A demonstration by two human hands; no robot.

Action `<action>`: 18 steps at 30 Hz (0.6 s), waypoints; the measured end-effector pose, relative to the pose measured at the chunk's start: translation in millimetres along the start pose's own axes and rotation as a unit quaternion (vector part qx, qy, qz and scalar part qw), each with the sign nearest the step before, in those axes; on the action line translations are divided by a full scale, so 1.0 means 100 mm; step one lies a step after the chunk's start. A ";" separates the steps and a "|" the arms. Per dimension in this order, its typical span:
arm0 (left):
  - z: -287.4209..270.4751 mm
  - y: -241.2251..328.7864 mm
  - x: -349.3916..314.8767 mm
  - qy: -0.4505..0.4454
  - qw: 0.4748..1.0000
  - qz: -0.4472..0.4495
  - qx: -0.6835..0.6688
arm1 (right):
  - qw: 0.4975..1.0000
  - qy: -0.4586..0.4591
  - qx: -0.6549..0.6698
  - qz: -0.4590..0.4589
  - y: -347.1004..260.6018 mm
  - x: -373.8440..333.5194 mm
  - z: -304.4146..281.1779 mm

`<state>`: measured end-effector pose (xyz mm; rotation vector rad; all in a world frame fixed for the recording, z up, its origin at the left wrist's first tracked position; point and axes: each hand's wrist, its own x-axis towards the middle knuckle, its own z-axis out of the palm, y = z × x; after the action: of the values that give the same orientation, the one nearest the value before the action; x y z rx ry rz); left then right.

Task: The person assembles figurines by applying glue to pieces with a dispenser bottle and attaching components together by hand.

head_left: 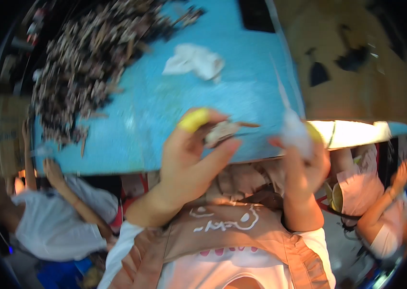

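Observation:
My left hand (189, 159), with yellow tape round one finger, pinches a small whitish-grey piece (221, 133) between thumb and fingers. A thin brown tip sticks out of that piece to the right; its exact kind is unclear. In my right hand (307, 168) is a white squeeze bottle (296, 132) with a long thin nozzle pointing up and away. Yellow also shows on a finger there. Motion blurs the right hand and bottle. Both hands are above the near edge of the blue table (165, 103), the nozzle apart from the piece.
A large heap of small grey and brown pieces (88, 62) covers the table's left side. Beyond my hands lies a crumpled white cloth (196, 61). A dark flat object (256, 15) is at the far edge. Brown cardboard (362, 91) adjoins on the right. People sit on both sides.

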<state>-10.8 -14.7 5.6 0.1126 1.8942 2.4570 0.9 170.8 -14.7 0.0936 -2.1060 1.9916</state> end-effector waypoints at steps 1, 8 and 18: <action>-0.01 -0.06 0.01 0.021 1.000 0.007 -0.007 | 1.000 -0.023 0.010 -0.008 0.12 0.14 0.00; -0.19 -0.20 -0.04 0.025 0.996 0.053 0.065 | 0.969 -0.023 -0.215 -0.122 0.35 0.44 0.25; -0.05 -0.19 0.04 0.026 0.994 0.054 0.090 | 0.890 0.111 -0.251 -0.364 0.23 0.02 -0.37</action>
<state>-15.2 -13.9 -13.7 0.1610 2.1842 2.3712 -1.2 209.3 -35.1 0.4597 -1.9527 0.9566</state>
